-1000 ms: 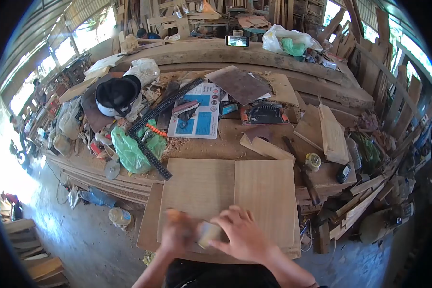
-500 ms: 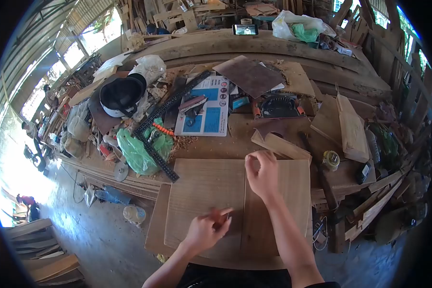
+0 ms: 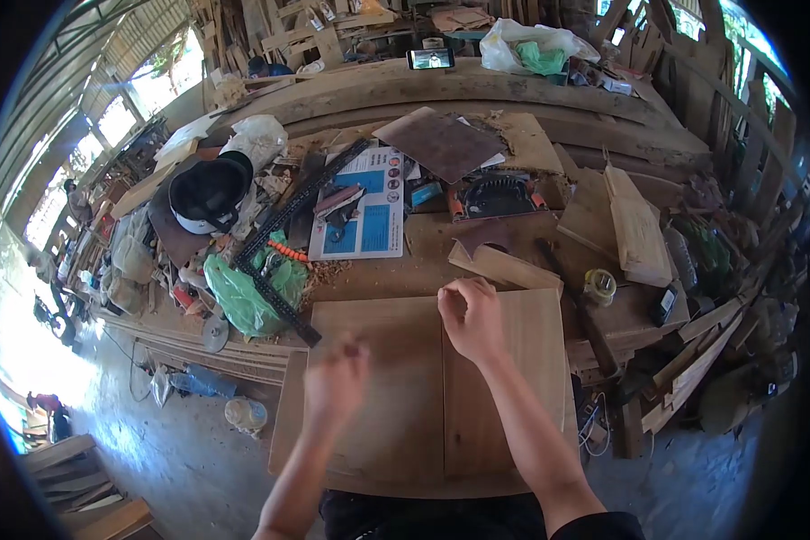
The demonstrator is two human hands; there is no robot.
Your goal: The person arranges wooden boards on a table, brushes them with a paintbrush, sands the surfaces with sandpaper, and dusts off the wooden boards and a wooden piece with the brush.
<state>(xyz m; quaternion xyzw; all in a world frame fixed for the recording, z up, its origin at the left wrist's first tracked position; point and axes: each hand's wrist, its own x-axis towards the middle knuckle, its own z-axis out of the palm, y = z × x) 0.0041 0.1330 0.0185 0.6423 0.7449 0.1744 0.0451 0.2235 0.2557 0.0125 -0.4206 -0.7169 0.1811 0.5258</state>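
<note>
Both hands, left hand (image 3: 337, 382) and right hand (image 3: 471, 317), over two boards (image 3: 405, 396).

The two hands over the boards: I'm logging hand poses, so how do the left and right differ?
The left hand is motion-blurred above the left board; the right hand is sharp, near the top of the seam, over the right board. The right's fingers are curled in a loose fist; the left's shape cannot be made out. Both are bare.

Both forearms are bare from wrist to elbow, with no watch, ring or glove to be seen. The left hand (image 3: 336, 385) is smeared by motion blur, the right hand (image 3: 473, 318) sharp. A black sleeve edge shows at the right upper arm, and dark clothing covers the torso at the near edge.
</note>
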